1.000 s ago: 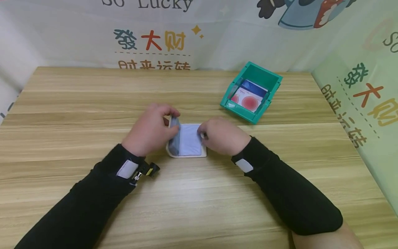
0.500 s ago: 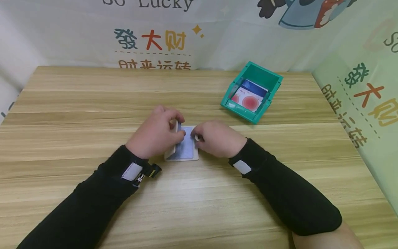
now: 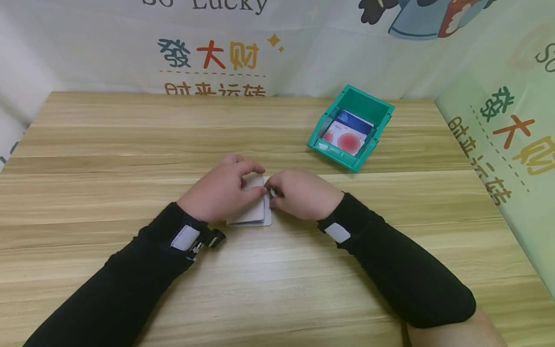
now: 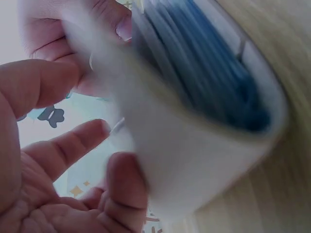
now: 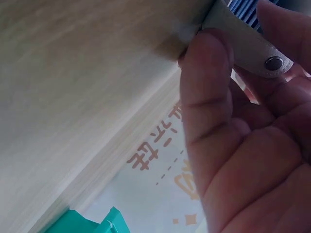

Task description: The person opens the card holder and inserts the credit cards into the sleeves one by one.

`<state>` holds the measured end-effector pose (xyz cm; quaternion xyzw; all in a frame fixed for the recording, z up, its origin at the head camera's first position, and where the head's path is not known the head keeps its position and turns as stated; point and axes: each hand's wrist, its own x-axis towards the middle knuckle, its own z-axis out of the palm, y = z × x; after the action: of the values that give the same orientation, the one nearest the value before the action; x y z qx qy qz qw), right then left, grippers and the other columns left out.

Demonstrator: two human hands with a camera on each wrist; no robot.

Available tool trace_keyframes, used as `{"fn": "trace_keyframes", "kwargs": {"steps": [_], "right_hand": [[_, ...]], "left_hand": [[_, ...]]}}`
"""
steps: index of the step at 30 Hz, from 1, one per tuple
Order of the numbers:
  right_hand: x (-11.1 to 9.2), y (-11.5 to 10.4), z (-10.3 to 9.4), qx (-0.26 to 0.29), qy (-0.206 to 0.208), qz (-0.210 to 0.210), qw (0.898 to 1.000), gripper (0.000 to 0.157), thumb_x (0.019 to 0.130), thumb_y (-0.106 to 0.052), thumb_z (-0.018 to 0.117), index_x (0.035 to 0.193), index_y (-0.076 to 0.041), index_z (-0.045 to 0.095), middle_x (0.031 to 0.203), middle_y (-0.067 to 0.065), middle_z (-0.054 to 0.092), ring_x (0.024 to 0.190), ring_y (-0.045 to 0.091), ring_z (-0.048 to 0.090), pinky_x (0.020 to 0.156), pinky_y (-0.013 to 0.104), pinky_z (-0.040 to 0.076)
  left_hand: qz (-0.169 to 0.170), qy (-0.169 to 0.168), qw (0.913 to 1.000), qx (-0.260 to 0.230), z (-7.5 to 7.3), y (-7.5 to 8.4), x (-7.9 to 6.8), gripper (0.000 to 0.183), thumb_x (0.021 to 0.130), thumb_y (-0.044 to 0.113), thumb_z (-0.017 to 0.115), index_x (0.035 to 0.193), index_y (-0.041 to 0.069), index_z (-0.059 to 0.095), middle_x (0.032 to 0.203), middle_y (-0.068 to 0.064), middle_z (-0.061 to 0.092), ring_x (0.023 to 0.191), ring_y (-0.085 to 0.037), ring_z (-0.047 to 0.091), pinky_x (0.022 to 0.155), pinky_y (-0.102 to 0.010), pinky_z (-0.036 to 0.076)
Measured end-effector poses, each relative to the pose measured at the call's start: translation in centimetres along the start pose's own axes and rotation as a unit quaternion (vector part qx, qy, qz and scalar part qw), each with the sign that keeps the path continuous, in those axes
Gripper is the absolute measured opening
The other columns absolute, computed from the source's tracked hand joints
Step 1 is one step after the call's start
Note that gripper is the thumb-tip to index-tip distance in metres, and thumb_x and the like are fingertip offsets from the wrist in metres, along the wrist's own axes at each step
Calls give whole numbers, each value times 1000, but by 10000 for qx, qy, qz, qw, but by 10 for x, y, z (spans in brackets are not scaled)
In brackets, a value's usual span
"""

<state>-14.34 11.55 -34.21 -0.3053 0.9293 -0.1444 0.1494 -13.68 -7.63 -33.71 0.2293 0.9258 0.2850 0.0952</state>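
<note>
A whitish card holder [image 3: 253, 214] lies on the table with its front cover folded over. Bluish plastic sleeves [image 4: 214, 73] show as a stack inside the bent cover in the left wrist view, partly blurred. My left hand [image 3: 218, 190] holds the cover, thumb and fingers at its upper and right edges. On the holder's right side, my right hand [image 3: 305, 193] grips the closure strap with curled fingers. A dark metal snap [image 5: 273, 63] sits on this strap in the right wrist view. The fingers hide part of the strap in the head view.
A green plastic bin [image 3: 331, 153] stands at the back right, holding a box or card [image 3: 349, 132] printed white, blue and red. A printed cloth [image 3: 303, 58] hangs behind the wooden table [image 3: 277, 289] and along its right side.
My left hand has folded the card holder's cover over to the right, covering the pale blue sleeves. The holder has shifted slightly left, and my right hand has followed it with its grip.
</note>
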Motion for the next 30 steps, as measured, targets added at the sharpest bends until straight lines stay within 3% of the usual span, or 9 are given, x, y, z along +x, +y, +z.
{"fn": "trace_keyframes", "kwargs": {"steps": [7, 11, 17, 21, 30], "right_hand": [[0, 1, -3, 191, -29, 340, 9992, 22, 88, -33, 66, 104, -18, 65, 87, -4, 61, 75, 11, 51, 70, 26, 46], [0, 3, -5, 487, -92, 251, 9985, 19, 87, -32, 68, 99, -19, 64, 82, -5, 60, 74, 11, 51, 67, 26, 46], [-1, 7, -8, 728, -34, -13, 9973, 13, 92, -23, 60, 102, -16, 66, 88, -5, 62, 79, 9, 52, 75, 26, 47], [1, 6, -9, 860, 76, -61, 9962, 13, 94, -23, 57, 101, -18, 67, 87, -5, 62, 78, 9, 52, 74, 26, 46], [7, 1, -7, 828, 156, -226, 9962, 11, 92, -26, 60, 96, -21, 69, 83, -8, 61, 75, 7, 50, 70, 25, 45]], "left_hand": [[-150, -350, 9988, 311, -5, -8, 1, 49, 82, 28, 67, 126, 12, 56, 121, -6, 49, 92, -20, 48, 76, -36, 48], [-172, -507, 9973, 496, -7, -11, 2, 54, 78, 31, 72, 126, 12, 57, 123, -6, 49, 100, -22, 45, 83, -39, 45], [-179, -698, 9941, 811, -5, -12, 2, 62, 77, 39, 74, 131, 15, 55, 131, -9, 45, 112, -28, 38, 92, -46, 39], [-166, -802, 9924, 913, -3, -11, 2, 67, 77, 42, 73, 135, 17, 51, 133, -9, 44, 112, -28, 39, 91, -45, 40], [294, -684, 9900, 1199, 3, -6, 2, 63, 78, 48, 70, 131, 15, 55, 124, -5, 53, 112, -24, 43, 98, -43, 34]]}}
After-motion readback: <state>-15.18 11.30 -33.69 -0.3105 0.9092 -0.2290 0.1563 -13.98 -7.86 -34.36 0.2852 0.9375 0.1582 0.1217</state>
